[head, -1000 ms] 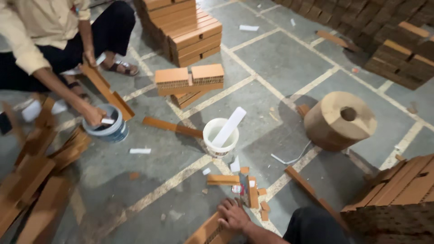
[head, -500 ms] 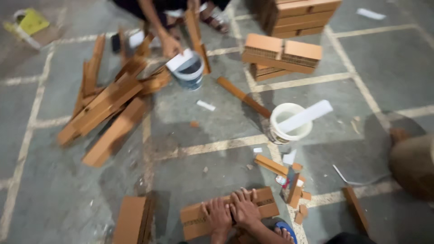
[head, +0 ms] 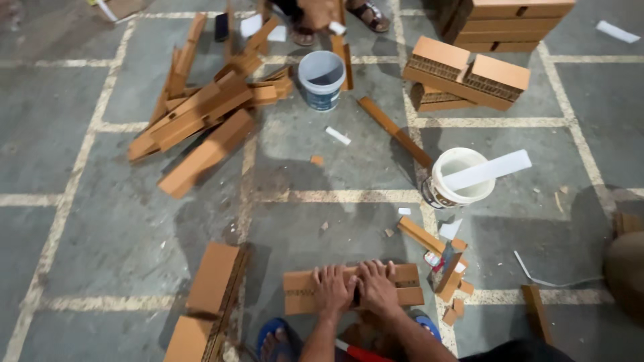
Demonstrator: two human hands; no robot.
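Hands flat, side by side: left hand (head: 333,289) and right hand (head: 378,288) press palms-down, fingers spread, on a honeycomb cardboard block (head: 300,292) lying on the concrete floor (head: 100,221) at the bottom centre. White bucket (head: 459,178) with a flat white stick (head: 488,170) stands beyond, to the right; loose cardboard offcuts (head: 448,275) just beside the block.

Both forearms being extended forward; left hand (head: 333,289) and right hand (head: 377,288) being held side by side, touching, palms down, fingers spread flat.
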